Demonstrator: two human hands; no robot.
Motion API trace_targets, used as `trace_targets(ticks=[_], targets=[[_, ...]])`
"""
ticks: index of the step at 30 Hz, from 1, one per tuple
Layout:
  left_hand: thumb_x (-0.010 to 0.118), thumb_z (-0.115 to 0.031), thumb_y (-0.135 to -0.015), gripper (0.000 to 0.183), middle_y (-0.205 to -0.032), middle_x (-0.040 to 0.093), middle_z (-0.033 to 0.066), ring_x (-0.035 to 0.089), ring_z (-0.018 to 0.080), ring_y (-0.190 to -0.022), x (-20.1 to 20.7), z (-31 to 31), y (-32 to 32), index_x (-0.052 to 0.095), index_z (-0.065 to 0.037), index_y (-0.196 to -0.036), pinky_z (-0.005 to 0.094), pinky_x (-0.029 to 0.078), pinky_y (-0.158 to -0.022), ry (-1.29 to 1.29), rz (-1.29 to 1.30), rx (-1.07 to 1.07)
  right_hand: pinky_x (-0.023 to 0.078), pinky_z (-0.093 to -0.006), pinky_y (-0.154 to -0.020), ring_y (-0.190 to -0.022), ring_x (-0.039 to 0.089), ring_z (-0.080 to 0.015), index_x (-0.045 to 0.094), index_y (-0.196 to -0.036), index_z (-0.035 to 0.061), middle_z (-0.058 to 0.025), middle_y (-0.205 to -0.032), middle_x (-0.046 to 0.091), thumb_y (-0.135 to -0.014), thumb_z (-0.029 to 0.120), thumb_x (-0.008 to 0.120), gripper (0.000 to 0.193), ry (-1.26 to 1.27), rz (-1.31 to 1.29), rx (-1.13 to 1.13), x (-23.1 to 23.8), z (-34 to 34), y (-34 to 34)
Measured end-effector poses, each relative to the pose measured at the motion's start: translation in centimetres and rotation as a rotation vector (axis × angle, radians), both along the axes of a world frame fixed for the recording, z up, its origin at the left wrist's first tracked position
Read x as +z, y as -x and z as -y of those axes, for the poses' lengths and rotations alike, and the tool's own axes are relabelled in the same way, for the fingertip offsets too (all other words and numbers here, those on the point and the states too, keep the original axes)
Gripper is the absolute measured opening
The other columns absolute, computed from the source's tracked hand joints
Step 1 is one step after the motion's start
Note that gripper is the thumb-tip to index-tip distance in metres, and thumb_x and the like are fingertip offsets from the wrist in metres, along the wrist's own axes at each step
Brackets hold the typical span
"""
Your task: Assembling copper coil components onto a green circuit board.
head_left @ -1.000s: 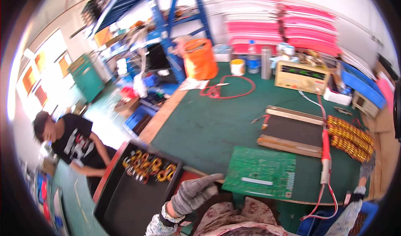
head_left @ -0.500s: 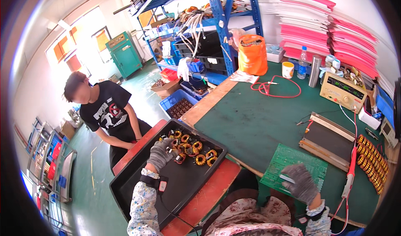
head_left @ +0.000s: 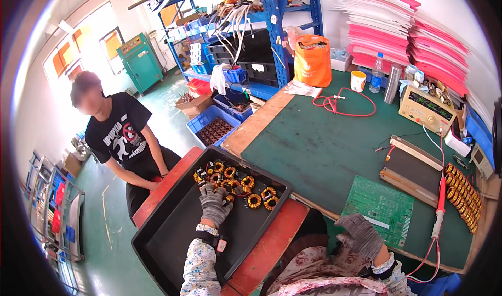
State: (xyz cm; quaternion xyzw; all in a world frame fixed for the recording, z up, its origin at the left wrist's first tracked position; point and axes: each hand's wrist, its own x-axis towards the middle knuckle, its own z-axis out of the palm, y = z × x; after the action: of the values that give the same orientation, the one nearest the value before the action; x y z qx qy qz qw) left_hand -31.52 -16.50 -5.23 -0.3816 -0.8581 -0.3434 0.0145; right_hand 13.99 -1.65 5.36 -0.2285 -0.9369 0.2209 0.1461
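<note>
My left hand [head_left: 215,206], in a grey knit glove, reaches into a large black tray [head_left: 172,233]. Its fingers are stretched over a cluster of copper-wound ring coils [head_left: 247,184] and touch those at the left of the cluster. What lies under the fingertips is partly hidden. My right hand [head_left: 361,235], gloved alike, hovers at the bench's near edge with its fingers loosely bent and the thumb apart; I see nothing in it. Beside it lies a green circuit board [head_left: 381,202] with a white strip [head_left: 376,221] on its face.
The tray rests on a red surface [head_left: 285,225] left of the green-topped bench [head_left: 293,139]. A power supply [head_left: 426,109], a grey-topped fixture [head_left: 410,173], a red probe [head_left: 441,204] and rows of coils [head_left: 463,199] occupy the right. A person [head_left: 125,139] sits beyond the tray.
My left hand has shifted to the left part of the coil cluster, fingers now more stretched. My right hand has drawn back off the circuit board toward the bench edge. The view has turned slightly.
</note>
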Motion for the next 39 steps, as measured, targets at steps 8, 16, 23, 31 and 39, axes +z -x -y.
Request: trace_targets(ticks=[8, 16, 23, 31, 39], targets=[[0.077, -0.026, -0.052, 0.037, -0.11, 0.053, 0.0076, 0.042, 0.0323, -0.11, 9.1, 0.1, -7.0, 0.062, -0.012, -0.083, 0.0472, 0.034, -0.091, 0.2, -0.389, -0.132, 0.044, -0.0397, -0.09, -0.101, 0.056, -0.0282, 0.055, -0.113, 0.0089, -0.0117, -0.11, 0.058, -0.08, 0.022, 0.065, 0.038, 0.002, -0.026, 0.102, 1.3, 0.4, 3.0], [0.076, -0.012, -0.053, 0.04, -0.117, 0.054, 0.0117, 0.051, 0.0332, -0.106, 17.5, -2.5, -19.1, 0.062, -0.009, -0.09, 0.044, 0.042, -0.088, -0.165, -0.343, -0.98, 0.045, -0.0259, -0.084, -0.103, 0.052, -0.0132, 0.045, -0.128, 0.0048, -0.0043, -0.115, 0.052, -0.084, 0.023, 0.067, 0.053, 1.659, -0.396, 0.241, 0.7, 2.9, 9.3], [0.078, -0.016, -0.065, 0.053, -0.103, 0.061, 0.0117, 0.056, 0.0313, -0.1, 16.7, 0.1, -13.5, 0.057, -0.009, -0.113, 0.0381, 0.046, -0.086, -0.077, -0.16, -0.668, 0.043, -0.0211, -0.068, -0.084, 0.052, -0.009, 0.056, -0.109, 0.0054, -0.0005, -0.09, 0.054, -0.078, 0.015, 0.067, 0.035, 1.31, -0.642, -0.004, 2.4, -2.2, 3.9], [0.082, -0.02, -0.058, 0.061, -0.098, 0.062, 0.0115, 0.056, 0.0287, -0.094, 5.2, 4.7, -4.0, 0.059, -0.007, -0.113, 0.0372, 0.049, -0.083, 0.285, 0.007, -0.407, 0.046, -0.0422, -0.084, -0.096, 0.055, -0.0359, 0.05, -0.109, 0.0063, -0.0178, -0.101, 0.051, -0.067, 0.009, 0.066, 0.045, -0.228, -0.044, -0.755, -2.3, -14.2, -5.8], [0.08, -0.017, -0.057, 0.062, -0.096, 0.061, 0.0119, 0.057, 0.0268, -0.09, 5.5, 2.9, -6.5, 0.058, -0.005, -0.114, 0.0368, 0.048, -0.08, 0.282, -0.138, -0.487, 0.046, -0.043, -0.085, -0.098, 0.054, -0.0366, 0.046, -0.112, 0.0068, -0.0172, -0.104, 0.051, -0.063, 0.009, 0.07, 0.055, -0.231, 0.123, -0.826, -1.0, -16.3, -4.6]])
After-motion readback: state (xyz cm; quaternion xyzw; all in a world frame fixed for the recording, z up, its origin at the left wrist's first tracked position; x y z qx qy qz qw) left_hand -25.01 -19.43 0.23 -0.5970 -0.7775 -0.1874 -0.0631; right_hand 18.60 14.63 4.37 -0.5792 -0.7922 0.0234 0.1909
